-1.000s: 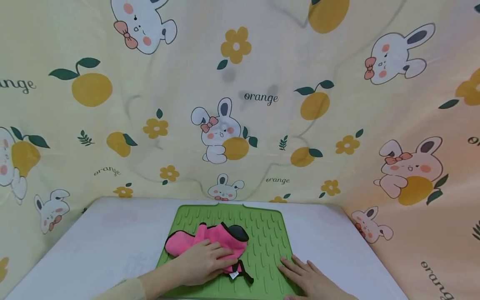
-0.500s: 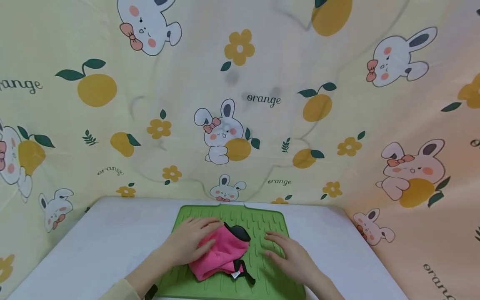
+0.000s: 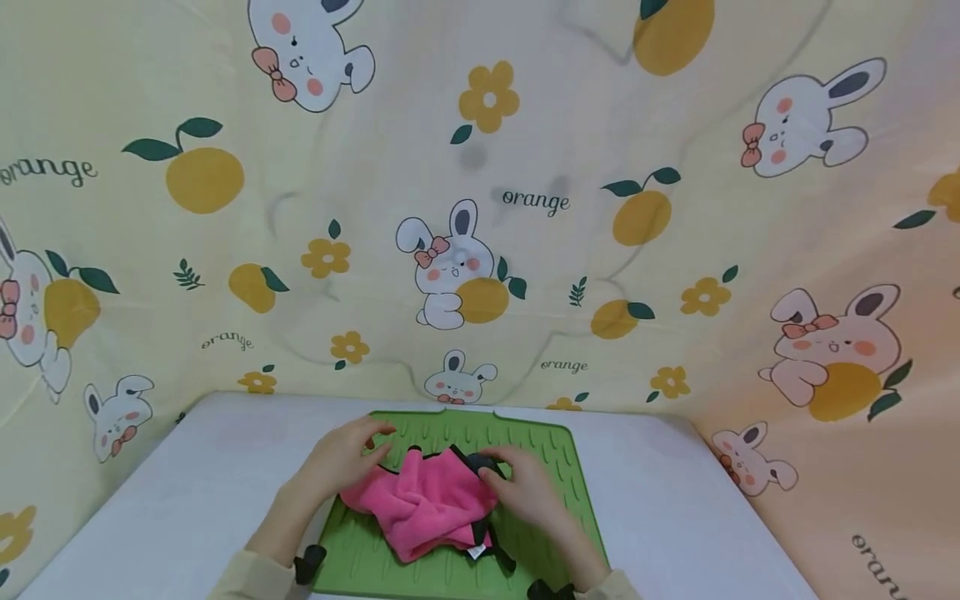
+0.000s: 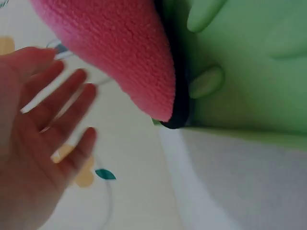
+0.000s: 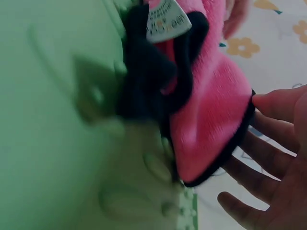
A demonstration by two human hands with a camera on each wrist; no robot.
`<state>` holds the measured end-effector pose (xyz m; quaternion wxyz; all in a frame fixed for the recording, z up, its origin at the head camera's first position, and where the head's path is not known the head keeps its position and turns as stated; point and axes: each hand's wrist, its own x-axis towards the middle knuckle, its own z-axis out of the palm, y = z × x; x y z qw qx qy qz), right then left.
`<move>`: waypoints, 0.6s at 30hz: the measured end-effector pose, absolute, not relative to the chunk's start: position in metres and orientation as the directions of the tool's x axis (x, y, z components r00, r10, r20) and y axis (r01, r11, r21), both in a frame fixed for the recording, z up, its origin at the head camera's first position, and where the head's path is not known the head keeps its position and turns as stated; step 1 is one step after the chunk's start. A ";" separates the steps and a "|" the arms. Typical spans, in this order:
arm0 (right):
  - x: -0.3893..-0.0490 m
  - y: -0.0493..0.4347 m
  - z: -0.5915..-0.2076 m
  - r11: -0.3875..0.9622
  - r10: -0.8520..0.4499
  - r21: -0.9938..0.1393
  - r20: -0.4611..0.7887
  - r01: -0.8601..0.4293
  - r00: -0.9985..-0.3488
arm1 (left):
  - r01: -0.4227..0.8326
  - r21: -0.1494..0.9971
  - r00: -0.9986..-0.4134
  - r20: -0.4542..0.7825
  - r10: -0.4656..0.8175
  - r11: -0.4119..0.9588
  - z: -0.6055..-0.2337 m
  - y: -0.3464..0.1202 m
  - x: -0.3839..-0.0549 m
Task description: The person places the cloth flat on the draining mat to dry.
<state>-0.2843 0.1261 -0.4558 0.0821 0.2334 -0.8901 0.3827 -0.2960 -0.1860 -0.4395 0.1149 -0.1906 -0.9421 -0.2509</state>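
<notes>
A crumpled pink fleece cloth (image 3: 431, 508) with black edging lies on the green ridged mat (image 3: 543, 442). It looks like a small garment, though its exact kind is unclear. A white printed label (image 5: 168, 21) and a black strap (image 3: 501, 554) show at its near right corner. My left hand (image 3: 337, 457) hovers by the cloth's left end, fingers loosely spread and apart from it in the left wrist view. At the right end is my right hand (image 3: 528, 487); its thumb touches the black edging in the right wrist view, with the other fingers extended behind the edge.
The mat lies on a white table (image 3: 247, 467). Behind and beside the table hangs a cream curtain (image 3: 420, 125) printed with rabbits and oranges. Black bands (image 3: 309, 564) sit at both wrists.
My left hand has lifted off the cloth and moved left. My right hand has come from the mat's right side to the cloth's right end. The cloth's left part has shifted slightly.
</notes>
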 end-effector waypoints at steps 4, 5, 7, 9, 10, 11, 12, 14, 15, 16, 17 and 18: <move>-0.286 0.119 -0.461 0.599 -0.360 -0.635 0.329 -0.487 -0.873 | 0.345 0.511 -0.939 0.197 0.283 0.787 -0.444 -0.194 -0.296; -0.286 0.118 -0.462 0.605 -0.360 -0.629 0.330 -0.488 -0.872 | 0.333 0.522 -0.943 0.179 0.281 0.785 -0.447 -0.196 -0.296; -0.285 0.118 -0.463 0.611 -0.354 -0.627 0.330 -0.484 -0.875 | 0.318 0.539 -0.948 0.158 0.276 0.780 -0.451 -0.197 -0.296; -0.285 0.119 -0.464 0.605 -0.351 -0.636 0.327 -0.479 -0.878 | 0.305 0.547 -0.952 0.141 0.273 0.780 -0.454 -0.199 -0.296; -0.285 0.119 -0.464 0.602 -0.350 -0.640 0.324 -0.477 -0.879 | 0.297 0.548 -0.954 0.131 0.270 0.782 -0.455 -0.199 -0.296; -0.286 0.120 -0.464 0.597 -0.353 -0.642 0.327 -0.480 -0.877 | 0.290 0.545 -0.956 0.121 0.268 0.787 -0.456 -0.200 -0.296; -0.286 0.121 -0.464 0.593 -0.356 -0.644 0.329 -0.484 -0.875 | 0.284 0.540 -0.957 0.112 0.267 0.793 -0.456 -0.201 -0.297; -0.287 0.121 -0.464 0.589 -0.361 -0.648 0.325 -0.484 -0.874 | 0.272 0.528 -0.960 0.093 0.264 0.804 -0.456 -0.203 -0.296; -0.287 0.121 -0.464 0.587 -0.362 -0.649 0.325 -0.484 -0.874 | 0.266 0.526 -0.961 0.084 0.262 0.808 -0.456 -0.204 -0.296; -0.288 0.121 -0.464 0.584 -0.363 -0.651 0.325 -0.485 -0.873 | 0.264 0.525 -0.962 0.077 0.264 0.809 -0.456 -0.205 -0.296; -0.288 0.121 -0.464 0.584 -0.363 -0.652 0.324 -0.484 -0.874 | 0.264 0.527 -0.961 0.072 0.267 0.808 -0.456 -0.206 -0.297; -0.288 0.122 -0.464 0.584 -0.361 -0.655 0.321 -0.481 -0.876 | 0.267 0.533 -0.959 0.068 0.274 0.803 -0.456 -0.207 -0.297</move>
